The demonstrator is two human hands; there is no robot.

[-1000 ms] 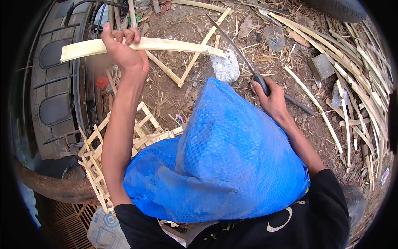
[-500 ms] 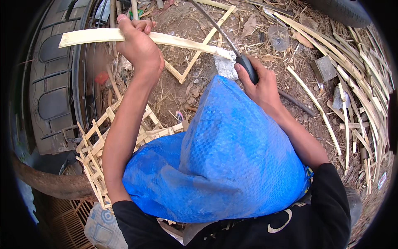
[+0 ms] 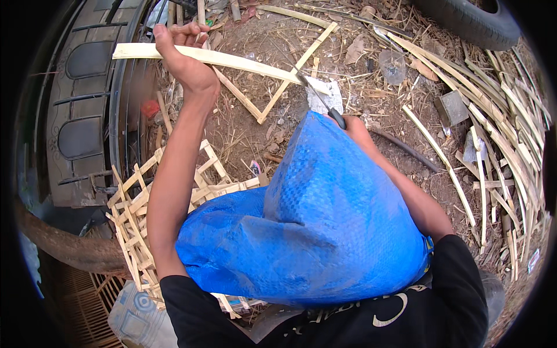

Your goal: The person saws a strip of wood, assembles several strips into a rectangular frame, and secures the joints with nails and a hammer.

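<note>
My left hand point(image 3: 194, 72) holds a long pale bamboo strip point(image 3: 243, 62), with the thumb and fingers loosely bent around it. The strip slants down to the right, its far end over a whitish block point(image 3: 332, 100) on the ground. In my right hand point(image 3: 361, 134) is a knife point(image 3: 336, 118) with a dark handle. Its thin blade points up and left, crossing the strip near its right end; whether it touches the strip I cannot tell. A blue woven plastic sheet point(image 3: 342, 214) covers my lap and knees and hides part of my right hand.
Woven bamboo lattice point(image 3: 136, 214) lies at my left. Many loose strips point(image 3: 510, 133) are piled on the right, with a tire point(image 3: 478, 23) behind. A dark metal gate panel point(image 3: 81, 104) and a thick brown branch point(image 3: 75, 249) stand at the left. Several strips litter the dirt ahead.
My right hand has drawn nearer, partly behind the blue sheet, and the knife blade has swung lower, to the strip. The strip's left end has shifted right as my left hand moved slightly left.
</note>
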